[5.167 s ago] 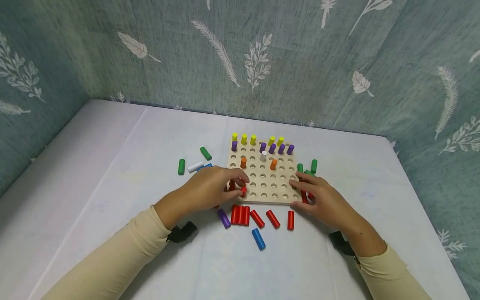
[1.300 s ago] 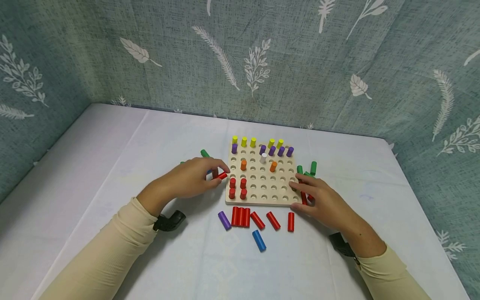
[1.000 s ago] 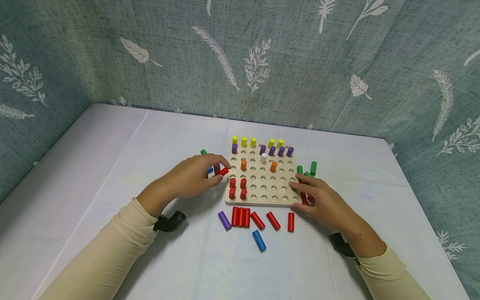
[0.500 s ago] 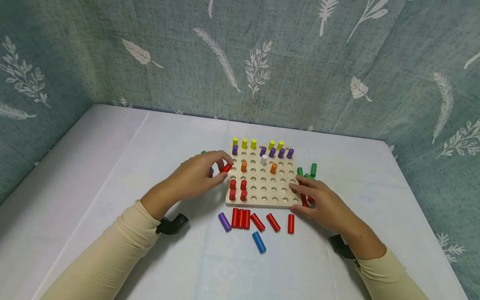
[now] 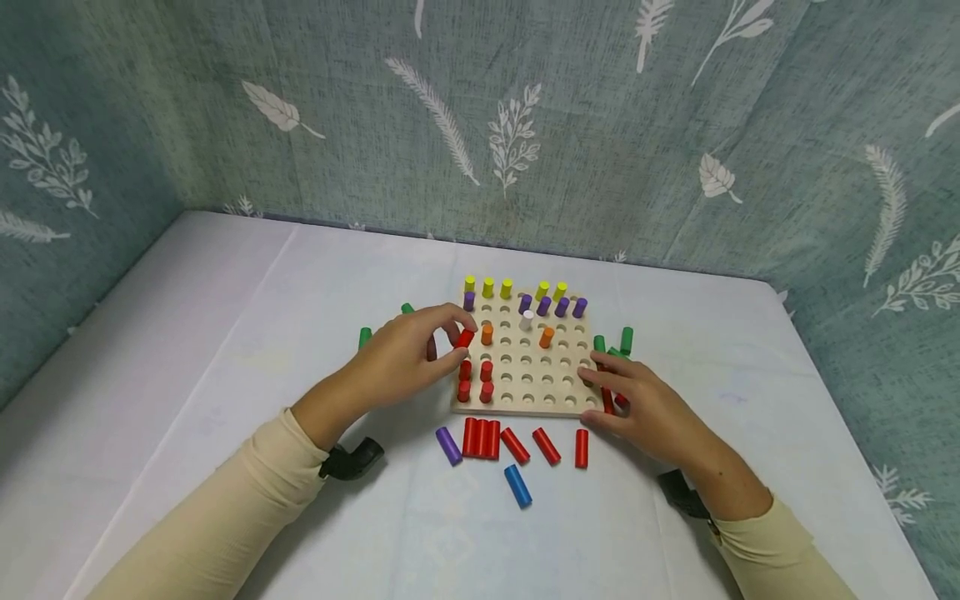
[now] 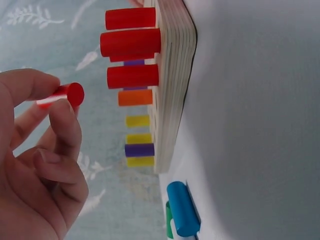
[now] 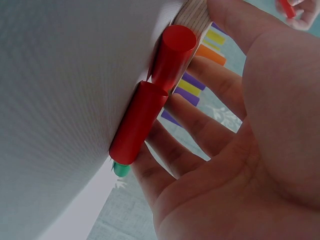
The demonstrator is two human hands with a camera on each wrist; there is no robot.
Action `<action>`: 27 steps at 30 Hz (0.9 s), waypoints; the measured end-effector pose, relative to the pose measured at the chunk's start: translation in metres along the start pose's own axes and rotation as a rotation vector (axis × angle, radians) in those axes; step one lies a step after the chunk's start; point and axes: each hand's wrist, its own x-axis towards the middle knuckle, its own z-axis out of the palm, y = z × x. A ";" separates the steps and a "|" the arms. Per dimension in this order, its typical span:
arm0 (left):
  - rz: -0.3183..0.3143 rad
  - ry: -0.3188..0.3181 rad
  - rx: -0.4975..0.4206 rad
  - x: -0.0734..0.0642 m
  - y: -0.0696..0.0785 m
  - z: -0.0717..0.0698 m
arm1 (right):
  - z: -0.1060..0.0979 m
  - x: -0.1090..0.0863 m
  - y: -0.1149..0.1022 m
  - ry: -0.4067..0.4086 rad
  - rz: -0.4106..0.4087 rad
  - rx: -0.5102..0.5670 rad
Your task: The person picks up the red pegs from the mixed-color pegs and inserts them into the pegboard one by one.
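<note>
My left hand pinches a red peg between thumb and fingertips, tilted, over the left edge of the wooden pegboard. In the left wrist view the held peg is raised clear of the holes. Standing red pegs form a small block in the board's near left corner. My right hand rests at the right edge with spread, slightly bent fingers on the board and the thumb by its near corner. Beside that edge lie red pegs, under my right palm.
Yellow pegs and purple pegs stand in the far rows; a white peg and orange pegs stand nearer. In front lie loose red pegs, a purple peg and a blue peg. Green pegs lie at both sides.
My left hand has left the standing red pegs, taken another red peg from left of the board and carried it right, over the board's left edge. My right hand has stayed put.
</note>
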 end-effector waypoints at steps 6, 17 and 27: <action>-0.010 0.016 -0.018 0.001 0.004 0.001 | -0.001 0.000 0.000 0.008 0.004 -0.004; 0.017 0.049 0.017 0.000 0.007 0.006 | -0.001 0.001 0.000 0.008 -0.002 -0.003; 0.036 0.050 0.015 -0.004 0.011 0.008 | -0.001 0.000 -0.001 -0.010 0.001 -0.008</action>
